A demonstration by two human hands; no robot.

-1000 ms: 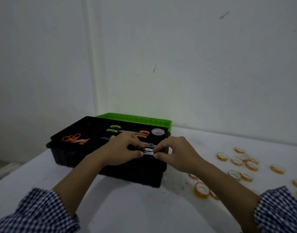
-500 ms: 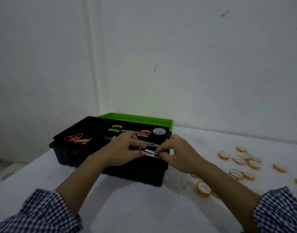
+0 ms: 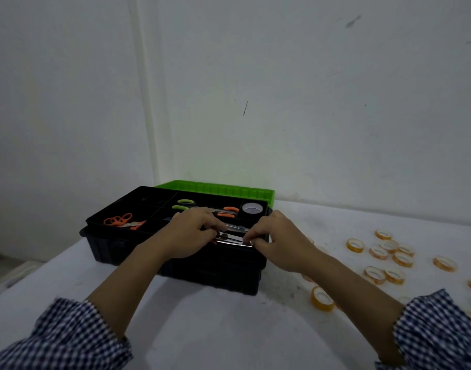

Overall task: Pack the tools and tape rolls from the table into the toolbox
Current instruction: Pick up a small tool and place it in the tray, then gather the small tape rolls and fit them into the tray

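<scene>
Toolbox, black and compartmented (green lid behind), sits near our worktop's far left corner; our left hand and right hand pinch a shiny metal tool.

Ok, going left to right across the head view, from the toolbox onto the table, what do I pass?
Orange scissors in the left compartment of the toolbox → left hand → metal tools pinched by both hands → right hand → loose tape rolls on the table.
</scene>
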